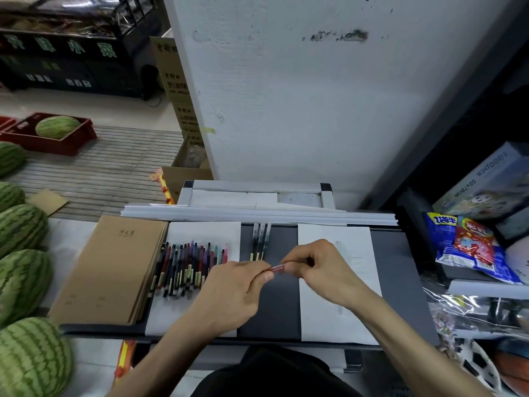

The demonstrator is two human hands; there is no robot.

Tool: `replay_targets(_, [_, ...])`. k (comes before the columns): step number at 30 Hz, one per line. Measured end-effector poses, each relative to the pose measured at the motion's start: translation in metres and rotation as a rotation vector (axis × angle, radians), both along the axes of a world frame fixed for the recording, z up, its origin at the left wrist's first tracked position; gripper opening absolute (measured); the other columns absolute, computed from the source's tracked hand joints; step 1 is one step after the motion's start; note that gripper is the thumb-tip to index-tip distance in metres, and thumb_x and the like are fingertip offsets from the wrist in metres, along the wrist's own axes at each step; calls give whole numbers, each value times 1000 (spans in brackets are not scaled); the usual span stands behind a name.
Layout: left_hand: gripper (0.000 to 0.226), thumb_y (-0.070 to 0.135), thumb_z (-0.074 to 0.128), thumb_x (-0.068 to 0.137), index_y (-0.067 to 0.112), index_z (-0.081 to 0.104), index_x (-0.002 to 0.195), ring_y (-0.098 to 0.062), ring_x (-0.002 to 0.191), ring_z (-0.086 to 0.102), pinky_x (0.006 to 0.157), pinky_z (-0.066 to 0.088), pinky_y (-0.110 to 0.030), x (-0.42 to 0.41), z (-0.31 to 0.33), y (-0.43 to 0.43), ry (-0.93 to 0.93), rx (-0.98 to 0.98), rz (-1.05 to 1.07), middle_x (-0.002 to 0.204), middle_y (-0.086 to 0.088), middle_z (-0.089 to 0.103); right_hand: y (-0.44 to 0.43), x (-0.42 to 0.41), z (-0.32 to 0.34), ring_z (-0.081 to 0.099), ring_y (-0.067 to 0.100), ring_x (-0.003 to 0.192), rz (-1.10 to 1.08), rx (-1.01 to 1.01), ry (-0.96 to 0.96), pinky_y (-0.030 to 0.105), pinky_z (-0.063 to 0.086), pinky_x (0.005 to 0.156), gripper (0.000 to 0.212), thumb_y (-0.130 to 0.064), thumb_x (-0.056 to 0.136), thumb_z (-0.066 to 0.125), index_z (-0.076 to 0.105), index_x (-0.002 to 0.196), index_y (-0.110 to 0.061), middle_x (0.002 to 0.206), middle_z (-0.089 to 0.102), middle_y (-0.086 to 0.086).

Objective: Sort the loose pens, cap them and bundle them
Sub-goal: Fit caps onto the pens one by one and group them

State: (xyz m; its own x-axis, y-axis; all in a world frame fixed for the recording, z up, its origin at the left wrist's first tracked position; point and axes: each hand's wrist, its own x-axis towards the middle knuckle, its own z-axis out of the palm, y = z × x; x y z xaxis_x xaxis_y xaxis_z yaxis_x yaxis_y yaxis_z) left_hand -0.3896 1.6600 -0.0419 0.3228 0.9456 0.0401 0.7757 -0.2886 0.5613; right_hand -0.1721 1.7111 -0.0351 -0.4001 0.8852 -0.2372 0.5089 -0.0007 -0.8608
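A red pen [277, 268] is held level between both hands over the dark table top [400, 282]. My left hand [237, 287] pinches its left end and my right hand [317, 265] grips its right end, which is hidden in the fingers. Several loose pens [189, 265] of mixed colours lie side by side on a white sheet [200, 233] to the left. Three dark pens [259, 242] lie together at the middle back of the table. Another white sheet [343, 319] lies under my right hand.
A stack of brown notebooks [111, 267] lies left of the pens. Long white strips [257, 214] run along the table's back edge. Watermelons [23, 282] line the left side. Snack bags [469, 247] and boxes fill the shelf at right.
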Motion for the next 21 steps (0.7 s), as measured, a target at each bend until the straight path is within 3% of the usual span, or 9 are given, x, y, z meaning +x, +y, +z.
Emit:
replay_targets(2, [26, 42, 42, 109, 30, 63, 100, -15, 64, 51, 58, 36, -33, 6, -9, 3, -23, -4, 56, 69, 10, 54, 0, -2, -9, 44, 10, 57, -129, -171, 255, 21, 36, 56, 14, -8, 94, 71, 81, 88, -15, 61, 58, -2])
replay_targets(4, [25, 39, 44, 109, 30, 62, 95, -14, 64, 51, 57, 34, -31, 13, -20, 7, -82, -41, 88, 66, 10, 53, -2, -8, -19, 49, 15, 59, -255, -332, 489, 24, 39, 57, 6, -3, 91, 76, 74, 96, -5, 69, 61, 3])
replay_targets(6, [25, 34, 48, 109, 28, 63, 91, -12, 60, 49, 56, 33, -28, 20, -31, 12, -193, -107, 120, 62, 10, 51, -4, -13, -32, 54, 19, 62, -362, -477, 634, 26, 45, 59, 20, -2, 89, 78, 69, 106, -3, 81, 65, 10])
replay_targets(8, [24, 29, 50, 109, 25, 64, 90, -10, 57, 48, 54, 35, -24, 23, -45, 15, -317, -168, 187, 65, 12, 55, -6, -19, -46, 57, 20, 65, -403, -533, 698, 25, 49, 61, 17, -3, 92, 75, 69, 108, 0, 85, 66, 15])
replay_targets(12, [28, 33, 51, 108, 25, 64, 86, -13, 63, 54, 63, 45, -35, 22, -71, 17, -304, -244, 247, 67, 7, 60, -4, -31, -74, 63, 19, 71, -388, -413, 469, 30, 53, 69, 13, -8, 100, 66, 73, 99, 2, 86, 70, 13])
replay_targets(15, [35, 37, 53, 107, 18, 64, 78, -17, 66, 60, 66, 47, -39, 14, -89, 19, -277, -355, 303, 70, -1, 67, 11, -35, -90, 74, 20, 80, -443, -439, 380, 32, 61, 79, 18, -9, 103, 62, 74, 94, -1, 90, 80, 12])
replay_targets(17, [40, 37, 56, 105, 11, 64, 76, -21, 64, 60, 63, 44, -40, 1, -102, 21, -174, -378, 376, 68, -3, 66, 27, -34, -101, 76, 21, 76, -490, -453, 284, 30, 63, 75, 18, -11, 104, 62, 74, 94, -1, 86, 80, 14])
replay_targets(21, [24, 25, 55, 96, 12, 62, 77, -23, 65, 62, 60, 48, -35, -36, -115, 29, 80, -371, 503, 69, -3, 66, 53, -33, -122, 75, 18, 67, -493, -375, -28, 27, 63, 70, 19, -14, 99, 66, 76, 91, -1, 81, 79, 12])
